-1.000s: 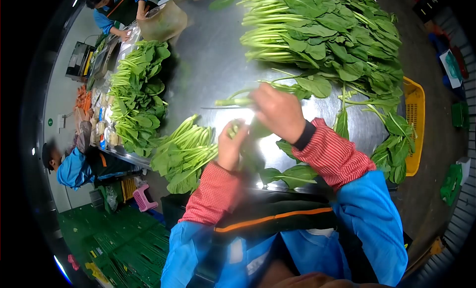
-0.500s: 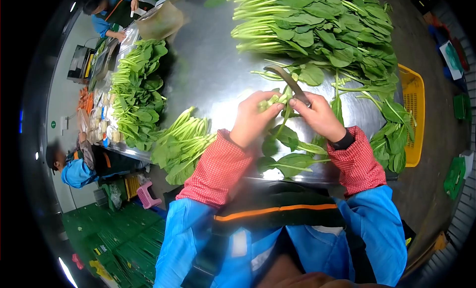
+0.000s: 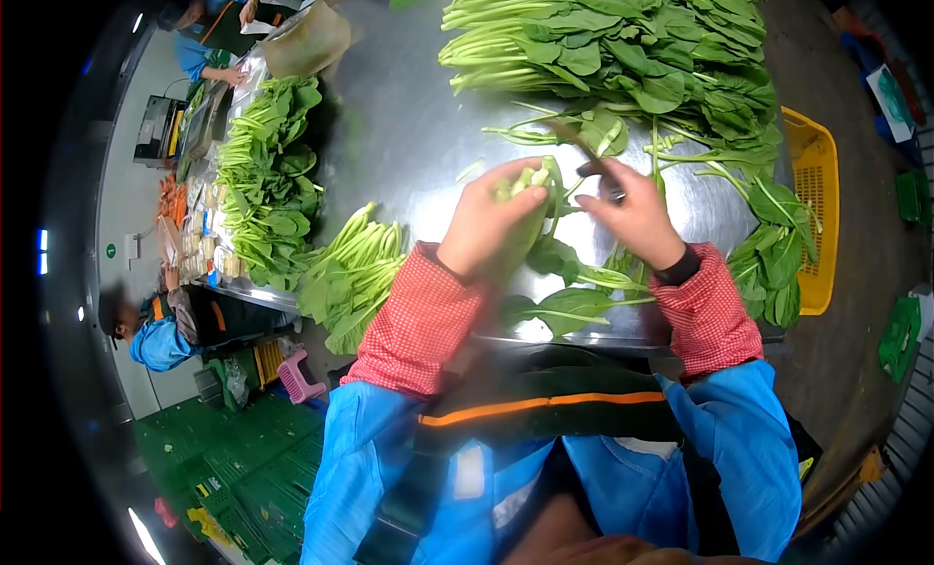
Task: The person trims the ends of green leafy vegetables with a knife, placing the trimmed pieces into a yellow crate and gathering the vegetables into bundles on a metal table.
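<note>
My left hand (image 3: 494, 218) is closed round a small bunch of leafy greens, its pale stem ends (image 3: 523, 181) showing between thumb and fingers. A dark curved knife (image 3: 582, 147), blurred by motion, is held in my right hand (image 3: 628, 210), just right of the bunch. Loose leafy stalks (image 3: 574, 310) lie on the metal table below my hands. Beyond them is a large pile of greens (image 3: 623, 50), with stems pointing left. A smaller bunch (image 3: 360, 273) rests left of my left sleeve.
A long row of greens (image 3: 268, 176) lines the table's (image 3: 389, 108) left side. A yellow basket (image 3: 817, 215) stands beyond the right edge. One person (image 3: 209, 30) is at the far left, another person (image 3: 156, 327) nearer on the left. A pink stool (image 3: 299, 378) is on the floor.
My hands have moved apart, the left with its bunch going left and the right with the knife going right. The knife has come away from the stem ends.
</note>
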### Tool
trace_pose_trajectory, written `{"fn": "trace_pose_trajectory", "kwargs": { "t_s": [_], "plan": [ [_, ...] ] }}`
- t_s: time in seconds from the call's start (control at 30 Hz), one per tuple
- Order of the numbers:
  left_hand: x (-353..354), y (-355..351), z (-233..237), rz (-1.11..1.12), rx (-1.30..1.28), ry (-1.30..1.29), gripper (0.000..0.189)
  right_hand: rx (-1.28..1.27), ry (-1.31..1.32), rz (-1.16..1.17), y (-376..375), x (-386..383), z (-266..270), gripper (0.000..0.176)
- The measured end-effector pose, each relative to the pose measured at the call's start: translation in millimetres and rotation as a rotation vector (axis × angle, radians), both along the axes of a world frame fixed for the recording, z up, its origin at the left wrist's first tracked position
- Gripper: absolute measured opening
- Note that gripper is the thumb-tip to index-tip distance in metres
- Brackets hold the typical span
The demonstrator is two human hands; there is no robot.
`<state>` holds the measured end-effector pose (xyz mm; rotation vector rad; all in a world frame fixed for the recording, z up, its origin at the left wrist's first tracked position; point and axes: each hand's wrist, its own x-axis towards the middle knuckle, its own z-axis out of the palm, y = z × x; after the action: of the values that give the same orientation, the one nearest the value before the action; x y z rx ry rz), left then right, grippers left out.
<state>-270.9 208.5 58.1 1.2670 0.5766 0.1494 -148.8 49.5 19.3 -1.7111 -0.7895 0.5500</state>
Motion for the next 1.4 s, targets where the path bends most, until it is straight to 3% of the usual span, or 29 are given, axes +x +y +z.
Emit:
{"fn": "trace_pose_trajectory", "kwargs": {
  "t_s": [0.03,0.13,0.23,0.3,0.33,0.37,0.43,0.53,0.63,0.7,0.77,0.83,0.9,1.03,1.1,1.23,1.27,1.3,1.37,1.4],
  "plan": [
    [0,3,-3,-0.052,0.105,0.029,0.025,0.15,-0.168,0.043,13,-6,-7,0.034],
    [-7,24,-20,-0.145,0.425,0.048,0.026,-0.012,-0.077,0.147,16,2,9,0.026],
    [-19,40,-8,-0.262,0.985,0.073,0.026,-0.075,-0.059,0.123,13,18,-5,0.026],
    [-29,54,-13,-0.147,0.833,0.078,0.024,-0.164,-0.083,0.004,11,29,-19,0.033],
    [-35,65,-3,-0.073,0.478,0.15,0.025,-0.34,-0.289,-0.03,13,31,-17,0.042],
    [-40,76,8,0.001,0.123,0.213,0.025,-0.329,-0.352,-0.046,17,27,-23,0.044],
    [-49,98,5,-0.027,-0.19,-0.151,0.032,-0.298,-0.479,-0.08,25,12,-41,0.049],
    [-59,112,5,0.196,-0.416,-0.294,0.027,-0.271,-0.274,0.01,40,-3,-60,0.044],
    [-69,124,10,0.317,-0.438,-0.306,0.03,-0.288,-0.203,0.045,49,-9,-74,0.038],
    [-76,131,17,0.409,-0.316,-0.261,0.032,-0.314,-0.194,0.072,53,-13,-78,0.035],
    [-89,153,21,0.345,-0.129,-0.29,0.032,-0.338,-0.212,0.096,56,-17,-79,0.034],
    [-98,158,42,0.411,0.187,-0.226,0.035,-0.331,-0.247,0.122,60,-22,-81,0.034],
    [-108,168,48,0.418,0.676,-0.102,0.032,-0.303,-0.269,0.145,66,-28,-86,0.034],
    [-126,195,14,0.243,1.658,0.211,0.032,-0.328,-0.332,0.208,81,-43,-96,0.035],
    [-143,209,-27,0.152,1.683,0.445,0.04,-0.37,-0.328,0.224,89,-48,-95,0.034],
    [-182,220,-118,-0.014,1.451,0.929,0.08,-0.287,-0.367,0.204,105,-50,-99,0.032],
    [-196,224,-141,-0.021,1.439,0.872,0.089,-0.247,-0.391,0.19,110,-48,-100,0.031],
    [-196,215,-137,0.016,1.414,0.817,0.086,-0.298,-0.37,0.196,114,-44,-99,0.033],
    [-192,188,-118,0.154,1.664,0.641,0.081,-0.251,-0.466,0.156,124,-32,-105,0.036],
    [-190,176,-107,0.225,1.669,0.52,0.077,-0.274,-0.505,0.096,131,-25,-107,0.037]
  ]
}}
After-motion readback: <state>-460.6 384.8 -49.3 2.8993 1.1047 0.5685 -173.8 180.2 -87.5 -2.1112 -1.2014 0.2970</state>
